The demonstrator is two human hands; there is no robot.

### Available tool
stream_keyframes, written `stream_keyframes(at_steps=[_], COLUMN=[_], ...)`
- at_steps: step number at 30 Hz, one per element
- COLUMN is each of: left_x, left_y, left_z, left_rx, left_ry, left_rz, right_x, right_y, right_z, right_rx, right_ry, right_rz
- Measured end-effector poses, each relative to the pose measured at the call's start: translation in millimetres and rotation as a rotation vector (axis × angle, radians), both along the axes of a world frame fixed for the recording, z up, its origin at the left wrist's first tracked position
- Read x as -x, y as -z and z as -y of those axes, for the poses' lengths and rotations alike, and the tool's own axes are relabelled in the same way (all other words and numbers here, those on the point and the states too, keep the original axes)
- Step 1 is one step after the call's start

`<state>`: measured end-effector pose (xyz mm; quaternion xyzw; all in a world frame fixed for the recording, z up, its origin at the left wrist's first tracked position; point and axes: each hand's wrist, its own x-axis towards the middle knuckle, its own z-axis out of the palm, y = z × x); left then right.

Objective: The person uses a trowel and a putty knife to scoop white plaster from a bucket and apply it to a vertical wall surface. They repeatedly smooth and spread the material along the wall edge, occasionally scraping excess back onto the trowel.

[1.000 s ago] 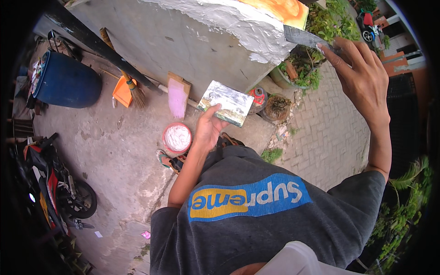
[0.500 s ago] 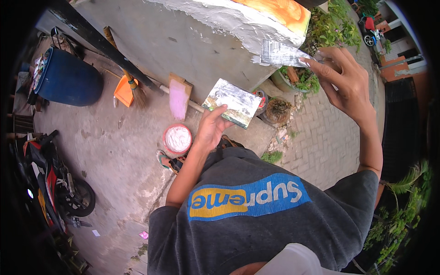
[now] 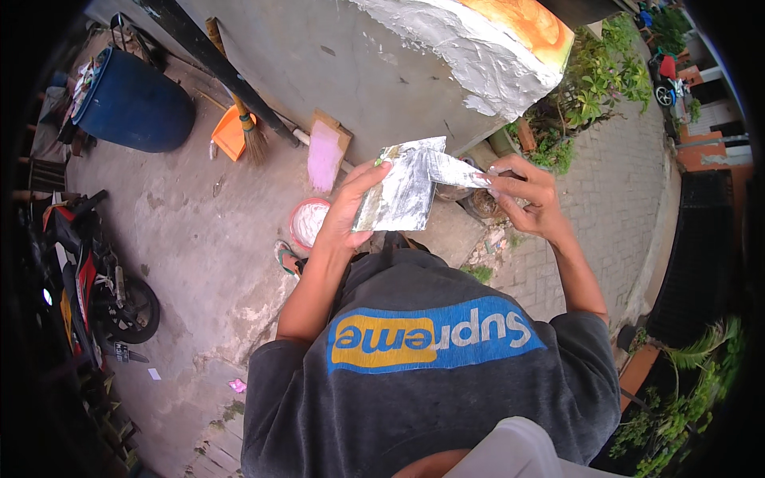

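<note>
My left hand [image 3: 344, 205] is closed on the edge of a small flat board [image 3: 398, 195] smeared with white and grey putty, its thumb on top. A putty knife [image 3: 456, 170] with a whitened blade is pinched in my right hand [image 3: 529, 196]. The blade's wide end meets the board's right edge. Beyond both hands stands a grey wall [image 3: 343, 76], its right part covered in rough white putty [image 3: 502, 80]. A round red-rimmed tub [image 3: 306, 223] of white paste sits on the ground behind my left wrist.
A pink-smeared board [image 3: 325, 155] leans at the wall's foot. Farther left are a broom [image 3: 253, 137], an orange dustpan [image 3: 229, 134] and a large blue barrel [image 3: 137, 102]. A motorcycle [image 3: 96, 287] stands at left. Plants [image 3: 598, 76] grow past the wall's right end.
My right hand has brought the putty knife down and left, off the wall and onto the board. The board has turned in my left hand.
</note>
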<state>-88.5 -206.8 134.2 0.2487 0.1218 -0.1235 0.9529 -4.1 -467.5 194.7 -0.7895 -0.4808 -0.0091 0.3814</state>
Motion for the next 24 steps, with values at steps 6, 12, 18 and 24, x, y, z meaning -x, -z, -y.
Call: stream_keyframes(at_steps=[6,12,18,24], left_x=[-0.7,-3.5,-1.2,19.6], left_y=[-7.9,-6.7,2.2,15.4], left_z=[-18.0,-5.5,-26.3,-65.0], left_rx=[-0.082,0.008,-0.014,-0.137], left_ry=[0.002,-0.138,-0.204,-0.282], left_rz=[0.09,-0.123,-0.084,-0.146], right_x=[-1.1,7.2,18.9,5.7], right_y=[12.6,9.1,46.7,61.8], right_z=[29.9,-36.7,-63.5,-29.6], right_rx=[-0.035,-0.324,-0.233,-0.095], right_ry=[0.035,0.071,0.017,-0.069], right_rz=[-0.179,-0.036,-0.086,-0.561])
